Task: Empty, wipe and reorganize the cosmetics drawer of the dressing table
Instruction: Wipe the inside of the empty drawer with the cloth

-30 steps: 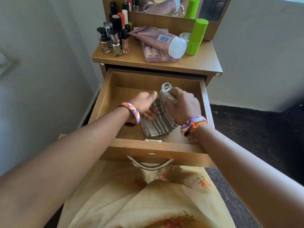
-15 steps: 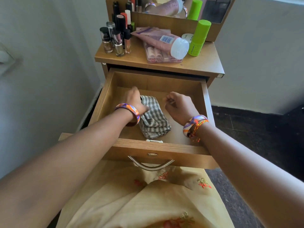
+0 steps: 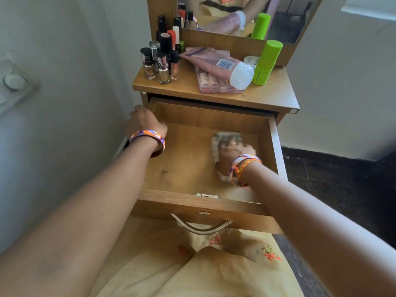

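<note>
Only the one head view here. The drawer [image 3: 214, 116] is sitting pulled out, and the right hand [image 3: 235, 154] is lying on top of one cloth [image 3: 225, 139] on the drawer floor, over by the right wall. It's blurry, so I can't tell if the fingers are flat on it or curled into it. The left hand [image 3: 144, 122] is curling over the drawer's left wall near the back corner, gripping the edge.

Counting stuff beyond the hands, on the dressing table top [image 3: 276, 97]: one cluster of small bottles and lipsticks [image 3: 161, 61] above the left hand (too bunched up to count exactly), one pink tube [image 3: 218, 65] lying on one clear pink case [image 3: 214, 84], one green stick [image 3: 266, 63] standing, and one small white jar [image 3: 250, 60] just behind the tube.

One mirror [image 3: 246, 16] is standing at the back. White walls are showing either side, with dark floor [image 3: 334, 189] off to the right.
</note>
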The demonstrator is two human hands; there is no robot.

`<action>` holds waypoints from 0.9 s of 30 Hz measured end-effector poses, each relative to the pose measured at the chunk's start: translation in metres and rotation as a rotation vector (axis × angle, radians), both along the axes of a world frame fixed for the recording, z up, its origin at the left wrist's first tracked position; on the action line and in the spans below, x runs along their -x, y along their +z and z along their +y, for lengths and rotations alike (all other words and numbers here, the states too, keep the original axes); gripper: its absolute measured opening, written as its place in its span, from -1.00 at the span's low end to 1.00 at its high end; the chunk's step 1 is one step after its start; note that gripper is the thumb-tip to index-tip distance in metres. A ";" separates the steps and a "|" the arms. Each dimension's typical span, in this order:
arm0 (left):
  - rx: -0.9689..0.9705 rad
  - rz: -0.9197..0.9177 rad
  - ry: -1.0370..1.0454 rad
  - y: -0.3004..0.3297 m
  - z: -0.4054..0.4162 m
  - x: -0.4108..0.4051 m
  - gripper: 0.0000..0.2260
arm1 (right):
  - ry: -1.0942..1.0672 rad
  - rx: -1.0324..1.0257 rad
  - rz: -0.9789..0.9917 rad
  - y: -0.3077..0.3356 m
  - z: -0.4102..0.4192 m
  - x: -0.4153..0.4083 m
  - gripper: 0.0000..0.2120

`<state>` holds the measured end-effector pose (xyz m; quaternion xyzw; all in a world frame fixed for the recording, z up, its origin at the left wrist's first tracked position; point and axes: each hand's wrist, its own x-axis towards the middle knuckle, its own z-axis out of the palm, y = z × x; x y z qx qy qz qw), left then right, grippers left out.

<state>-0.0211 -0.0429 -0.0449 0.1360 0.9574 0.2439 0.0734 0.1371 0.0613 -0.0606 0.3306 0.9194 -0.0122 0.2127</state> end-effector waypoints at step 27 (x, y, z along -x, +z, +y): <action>0.006 -0.019 -0.029 -0.003 -0.003 -0.002 -0.62 | -0.264 -0.092 0.063 -0.006 0.033 -0.002 -0.51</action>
